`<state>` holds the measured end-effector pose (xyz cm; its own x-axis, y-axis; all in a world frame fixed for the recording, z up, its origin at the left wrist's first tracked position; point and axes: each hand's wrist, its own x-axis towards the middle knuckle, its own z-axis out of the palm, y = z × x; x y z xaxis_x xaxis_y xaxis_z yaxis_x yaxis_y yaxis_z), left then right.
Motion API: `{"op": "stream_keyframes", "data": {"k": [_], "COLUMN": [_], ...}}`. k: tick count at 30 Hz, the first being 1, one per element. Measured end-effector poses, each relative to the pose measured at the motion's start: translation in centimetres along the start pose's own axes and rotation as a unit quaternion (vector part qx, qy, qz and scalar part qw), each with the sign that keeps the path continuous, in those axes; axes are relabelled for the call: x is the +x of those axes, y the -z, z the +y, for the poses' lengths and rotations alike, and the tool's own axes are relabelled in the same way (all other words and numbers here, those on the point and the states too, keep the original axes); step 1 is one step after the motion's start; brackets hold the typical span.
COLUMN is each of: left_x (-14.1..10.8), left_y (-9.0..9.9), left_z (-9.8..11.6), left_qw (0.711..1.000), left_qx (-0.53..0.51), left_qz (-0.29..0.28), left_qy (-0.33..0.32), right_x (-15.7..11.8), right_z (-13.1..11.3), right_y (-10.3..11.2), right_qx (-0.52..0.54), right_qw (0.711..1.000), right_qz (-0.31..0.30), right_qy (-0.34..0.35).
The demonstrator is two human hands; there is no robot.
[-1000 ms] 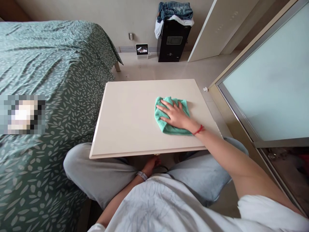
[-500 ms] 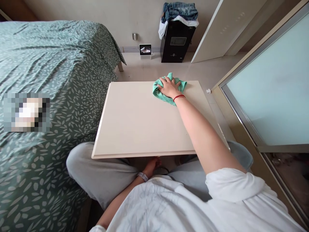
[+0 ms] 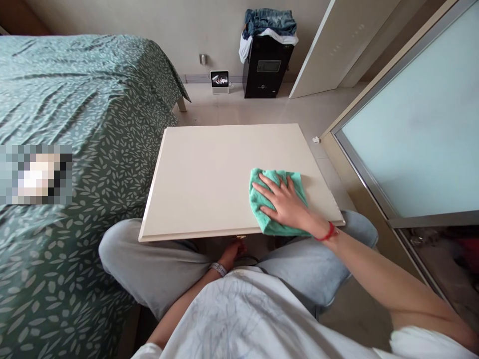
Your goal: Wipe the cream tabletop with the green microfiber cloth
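Note:
My right hand [image 3: 286, 202] lies flat with its fingers spread, pressing a green cloth [image 3: 275, 229] onto the cream tabletop [image 3: 202, 179]. The cloth is spread out under the palm near the table's front right part, and its lower edge reaches the front edge. A red cord circles the right wrist. Below the front edge, between my legs, is my left hand [image 3: 232, 253], close to a small metal fitting [image 3: 241, 236] under the table. Shadow and the table edge obscure its fingers, so I cannot make out whether it holds anything.
At left stands a bed with a green leaf-patterned cover [image 3: 123, 129]. A small screen [image 3: 219, 81] and a black cabinet [image 3: 267, 67] topped with folded jeans [image 3: 269, 22] are by the wall. A frosted sliding door [image 3: 411, 129] is at right; crumpled white paper [image 3: 316, 140] lies on the floor.
My right hand has drawn the green cloth from the table's far edge back towards me and slightly right. The cloth lies more spread out. My left hand stays under the table.

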<state>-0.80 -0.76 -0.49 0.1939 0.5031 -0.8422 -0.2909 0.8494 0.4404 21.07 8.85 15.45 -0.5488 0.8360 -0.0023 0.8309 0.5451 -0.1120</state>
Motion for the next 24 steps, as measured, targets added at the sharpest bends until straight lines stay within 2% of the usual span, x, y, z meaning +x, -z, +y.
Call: {"op": "stream_keyframes", "data": {"k": [2, 4, 7, 10, 19, 22, 24], "left_x": [0.1, 0.1, 0.1, -0.1, -0.1, 0.0, 0.1], "left_y": [0.0, 0.0, -0.2, -0.3, -0.1, 0.1, 0.1], "left_z": [-0.1, -0.2, 0.0, 0.2, 0.1, 0.0, 0.0], "left_qw": [1.000, 1.000, 1.000, 1.000, 1.000, 1.000, 0.999], "left_qx": [-0.002, -0.002, 0.003, 0.006, -0.001, -0.004, -0.006], "left_qz": [0.000, 0.001, 0.004, 0.010, 0.018, 0.026, 0.029], "left_qy": [0.000, 0.002, 0.012, 0.018, 0.016, 0.014, 0.014], "right_x": [-3.1, -4.7, -3.9, 0.1, 17.2, 21.2, 22.8], "right_z": [-0.7, -0.8, 0.1, 2.1, 9.0, 10.7, 11.5], "right_y": [-0.3, -0.5, -0.4, 0.1, 2.9, 3.3, 3.3], "right_qx": [-0.003, -0.002, 0.009, 0.021, 0.057, 0.071, 0.073], "right_qw": [1.000, 0.999, 0.999, 0.999, 0.991, 0.984, 0.981], "right_qz": [-0.001, -0.001, -0.008, -0.015, -0.010, 0.002, 0.009], "right_qy": [0.022, 0.042, 0.053, 0.019, -0.123, -0.163, -0.181]}}
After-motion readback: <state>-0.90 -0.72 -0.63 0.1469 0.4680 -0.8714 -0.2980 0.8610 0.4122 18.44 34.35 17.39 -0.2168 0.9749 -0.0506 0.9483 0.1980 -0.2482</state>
